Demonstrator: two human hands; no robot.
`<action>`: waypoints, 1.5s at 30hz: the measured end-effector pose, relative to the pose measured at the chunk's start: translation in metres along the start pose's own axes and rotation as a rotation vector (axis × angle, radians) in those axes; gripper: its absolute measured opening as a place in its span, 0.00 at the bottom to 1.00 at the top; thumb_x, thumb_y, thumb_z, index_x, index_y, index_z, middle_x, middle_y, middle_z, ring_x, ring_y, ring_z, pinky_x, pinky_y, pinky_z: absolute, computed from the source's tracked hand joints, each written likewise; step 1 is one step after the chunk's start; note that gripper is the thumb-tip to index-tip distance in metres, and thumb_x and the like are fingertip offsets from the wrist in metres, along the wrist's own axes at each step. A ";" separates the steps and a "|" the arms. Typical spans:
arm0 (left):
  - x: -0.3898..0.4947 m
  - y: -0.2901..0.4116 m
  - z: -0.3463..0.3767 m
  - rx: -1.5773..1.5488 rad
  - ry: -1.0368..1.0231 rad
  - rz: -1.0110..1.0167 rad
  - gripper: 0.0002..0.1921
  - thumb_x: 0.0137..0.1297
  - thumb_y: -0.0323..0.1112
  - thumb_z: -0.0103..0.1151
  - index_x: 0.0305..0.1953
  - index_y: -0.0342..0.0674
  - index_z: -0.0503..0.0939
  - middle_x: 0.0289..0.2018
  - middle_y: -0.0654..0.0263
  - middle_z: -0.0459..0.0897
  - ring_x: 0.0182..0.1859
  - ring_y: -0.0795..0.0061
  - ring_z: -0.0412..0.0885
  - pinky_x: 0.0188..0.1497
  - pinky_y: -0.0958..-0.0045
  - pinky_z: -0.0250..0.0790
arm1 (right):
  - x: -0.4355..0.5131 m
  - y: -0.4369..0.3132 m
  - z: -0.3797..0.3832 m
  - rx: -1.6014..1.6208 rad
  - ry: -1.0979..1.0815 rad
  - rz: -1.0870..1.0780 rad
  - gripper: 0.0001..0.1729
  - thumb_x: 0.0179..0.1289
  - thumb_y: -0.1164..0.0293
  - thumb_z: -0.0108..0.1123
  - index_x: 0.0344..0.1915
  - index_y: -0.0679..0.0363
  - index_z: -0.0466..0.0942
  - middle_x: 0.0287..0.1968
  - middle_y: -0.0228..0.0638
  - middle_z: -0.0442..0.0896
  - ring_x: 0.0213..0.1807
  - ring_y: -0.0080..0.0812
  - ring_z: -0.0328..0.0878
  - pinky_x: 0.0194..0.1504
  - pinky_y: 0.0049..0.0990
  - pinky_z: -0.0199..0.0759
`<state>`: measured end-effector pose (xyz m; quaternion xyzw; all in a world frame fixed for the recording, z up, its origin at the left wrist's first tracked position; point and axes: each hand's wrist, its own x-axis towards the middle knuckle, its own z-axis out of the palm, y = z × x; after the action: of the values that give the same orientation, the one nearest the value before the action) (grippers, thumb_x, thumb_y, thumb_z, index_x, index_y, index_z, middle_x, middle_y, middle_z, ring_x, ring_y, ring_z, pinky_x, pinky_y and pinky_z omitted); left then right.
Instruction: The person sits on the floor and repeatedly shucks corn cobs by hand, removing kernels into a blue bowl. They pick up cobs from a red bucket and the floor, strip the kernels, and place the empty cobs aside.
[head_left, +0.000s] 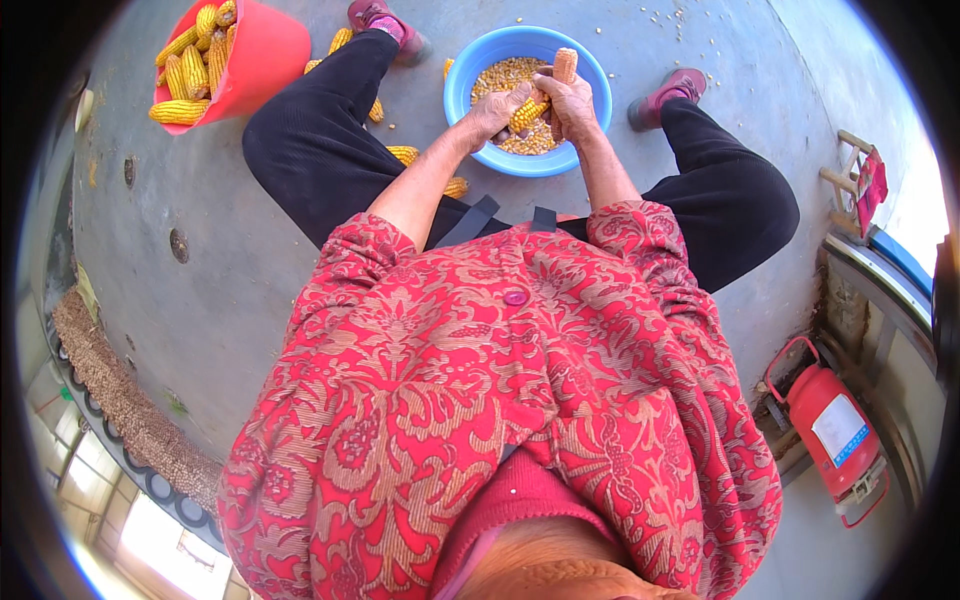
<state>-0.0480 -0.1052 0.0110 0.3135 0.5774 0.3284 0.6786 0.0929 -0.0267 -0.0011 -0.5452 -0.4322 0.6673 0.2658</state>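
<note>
Above a blue plastic basin (455, 90) on the floor, both hands are close together. My left hand (491, 116) grips a yellow ear of corn (528, 115), its kernels partly stripped. In my right hand (568, 103) is a bare, pinkish corncob (565, 66), held upright so that its top rises past the fingers. Cob and ear meet between the hands, though the fingers hide the exact contact. Loose corn kernels (506, 75) cover the bottom of the basin.
A tilted red bucket (270, 64) full of corn ears (193, 71) lies at upper left. More ears (405, 154) lie by my left leg. Scattered kernels (679, 34) dot the floor at upper right. A red metal canister (834, 416) and a small wooden stool (851, 169) stand at right.
</note>
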 end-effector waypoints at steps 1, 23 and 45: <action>-0.001 0.001 0.000 -0.032 -0.016 -0.019 0.34 0.66 0.69 0.44 0.45 0.39 0.79 0.24 0.70 0.78 0.18 0.85 0.70 0.14 0.81 0.54 | -0.001 -0.001 0.001 0.006 -0.007 -0.011 0.13 0.57 0.69 0.65 0.41 0.64 0.79 0.25 0.31 0.79 0.18 0.21 0.73 0.17 0.20 0.67; 0.006 -0.001 0.005 -0.147 0.214 -0.032 0.31 0.69 0.61 0.46 0.34 0.30 0.77 0.23 0.60 0.80 0.14 0.73 0.76 0.10 0.73 0.64 | -0.003 -0.002 0.007 -0.008 0.065 -0.215 0.08 0.55 0.71 0.65 0.35 0.61 0.80 0.26 0.32 0.80 0.21 0.23 0.76 0.23 0.22 0.71; 0.009 -0.001 0.006 0.424 0.293 0.442 0.26 0.71 0.59 0.43 0.39 0.38 0.75 0.26 0.59 0.79 0.28 0.65 0.79 0.32 0.66 0.70 | 0.012 0.015 0.004 0.405 0.292 0.241 0.08 0.51 0.76 0.64 0.29 0.62 0.73 0.20 0.35 0.75 0.13 0.31 0.71 0.10 0.31 0.64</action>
<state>-0.0412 -0.0984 0.0059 0.5147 0.6424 0.3818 0.4203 0.0874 -0.0254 -0.0201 -0.6189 -0.1792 0.6812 0.3475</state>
